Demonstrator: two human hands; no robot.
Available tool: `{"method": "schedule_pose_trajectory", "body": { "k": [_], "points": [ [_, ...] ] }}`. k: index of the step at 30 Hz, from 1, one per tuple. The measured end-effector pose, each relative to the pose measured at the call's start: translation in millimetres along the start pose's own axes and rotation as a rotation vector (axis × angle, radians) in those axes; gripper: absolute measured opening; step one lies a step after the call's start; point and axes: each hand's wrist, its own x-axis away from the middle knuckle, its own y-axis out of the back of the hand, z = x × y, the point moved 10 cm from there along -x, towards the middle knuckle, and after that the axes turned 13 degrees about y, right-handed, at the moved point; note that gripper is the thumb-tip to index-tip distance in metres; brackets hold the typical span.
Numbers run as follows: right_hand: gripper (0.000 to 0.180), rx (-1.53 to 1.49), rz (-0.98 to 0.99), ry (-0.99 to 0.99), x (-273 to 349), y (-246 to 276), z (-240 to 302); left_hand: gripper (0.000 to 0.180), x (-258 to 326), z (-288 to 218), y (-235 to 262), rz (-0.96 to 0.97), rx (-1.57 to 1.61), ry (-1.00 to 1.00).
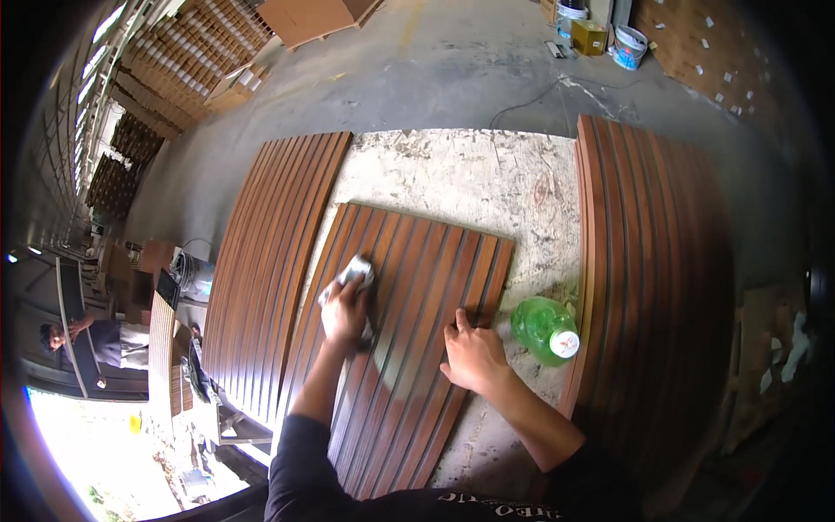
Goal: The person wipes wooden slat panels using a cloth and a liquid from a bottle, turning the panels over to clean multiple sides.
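A brown slatted wood panel (417, 261) with dark grooves lies at a slant on the worn white tabletop (452, 170) in front of me. My left hand (345, 315) is closed on a crumpled pale grey cloth (358, 270), pressed to the panel's left part. At the panel's right edge rests my right hand (477, 357), holding nothing, its index finger stretched forward and the fingers apart. Just right of that hand a green see-through bottle (537, 325) with a white cap stands on the tabletop, tilted in this view.
Further slatted panels flank the work: one on the left (274, 235), a stack on the right (644, 261). Pails (630, 48) and a yellow-gold tin (589, 37) stand on the far floor. At far left, a person (104, 344) holds a long board.
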Motion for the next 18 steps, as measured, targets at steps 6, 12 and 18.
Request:
{"method": "schedule_pose_trajectory", "body": {
  "k": [6, 12, 18],
  "points": [
    [0.054, 0.005, -0.125, 0.020, 1.4, 4.9, 18.4, 0.032, -148.2, -28.4, -31.3, -0.010, 0.002, 0.157],
    [0.053, -0.057, -0.099, 0.015, 7.0, -10.5, -0.8, 0.035, -45.1, 7.4, -18.3, 0.117, 0.070, 0.149],
    [0.052, -0.022, -0.117, 0.044, -3.9, -4.4, 2.0, 0.032, 79.5, 117.4, 31.4, -0.086, 0.139, 0.071]
  ]
}}
